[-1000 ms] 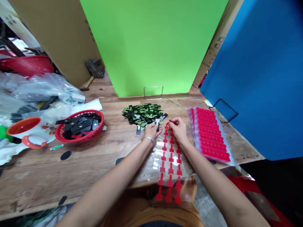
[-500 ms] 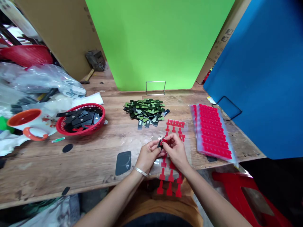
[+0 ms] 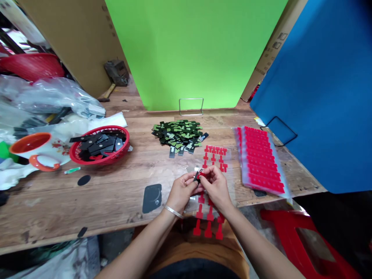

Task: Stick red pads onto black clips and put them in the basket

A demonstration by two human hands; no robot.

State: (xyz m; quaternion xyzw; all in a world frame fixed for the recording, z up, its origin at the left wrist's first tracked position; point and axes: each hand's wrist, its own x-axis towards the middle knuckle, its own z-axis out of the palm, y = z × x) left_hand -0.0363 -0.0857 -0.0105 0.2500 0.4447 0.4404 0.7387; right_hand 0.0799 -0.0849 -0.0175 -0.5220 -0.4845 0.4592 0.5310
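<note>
Between the fingertips of my left hand (image 3: pixel 180 190) is a small black flat piece (image 3: pixel 196 179), gripped by thumb and fingers. My right hand (image 3: pixel 216 185) is closed in a pinch on a red sticker (image 3: pixel 201 175) lying against that black piece. Both hands meet above a clear sheet of red T-shaped stickers (image 3: pixel 209 212), which hangs over the table's front edge and is partly hidden by my right hand. Beyond the hands lies a heap of small black and green pieces (image 3: pixel 179 133).
Stacked sheets of red stickers (image 3: pixel 263 161) lie at the right. At left stand a red basket (image 3: pixel 127 145) of black pieces and an orange-rimmed mug (image 3: pixel 59 149). Green (image 3: pixel 192 50) and blue (image 3: pixel 316 93) panels rise at the back and right. A red stool (image 3: pixel 280 223) stands below.
The hands stay almost in place, with only a slight shift of the fingers on the black piece and red sticker. The whole view has tilted very slightly.
</note>
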